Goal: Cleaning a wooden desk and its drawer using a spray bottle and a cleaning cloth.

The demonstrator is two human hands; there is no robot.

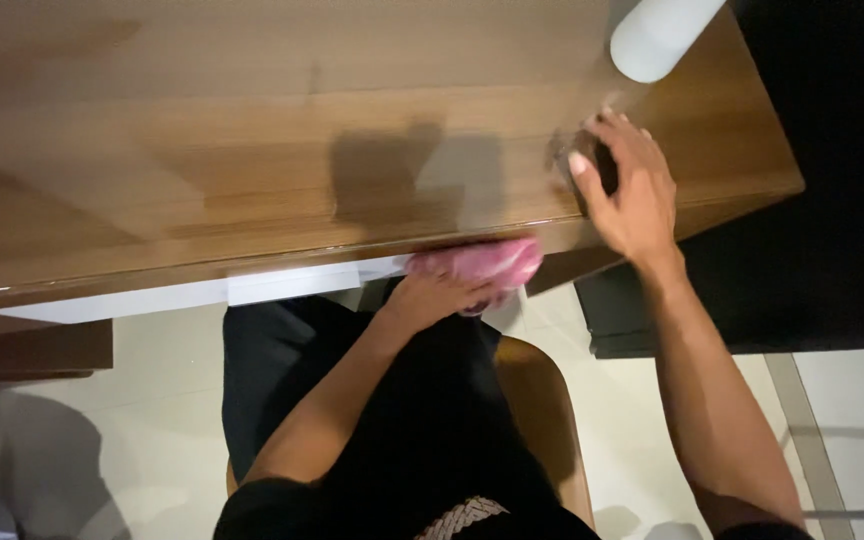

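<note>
Fingers (452, 290) of the left hand (432, 298) bunch a pink cloth (487, 262) just beyond them at the wooden table (252, 150) edge, while the right hand (630, 190) curls around a small dark object (602, 165), white cylinder (660, 35) beyond, pale tiled floor (152, 400) below.

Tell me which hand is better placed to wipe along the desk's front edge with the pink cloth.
Left, probably. The left hand already grips the pink cloth right against the wooden desk front edge. The right hand is busy on a small dark object farther back, near the white cylinder.
</note>
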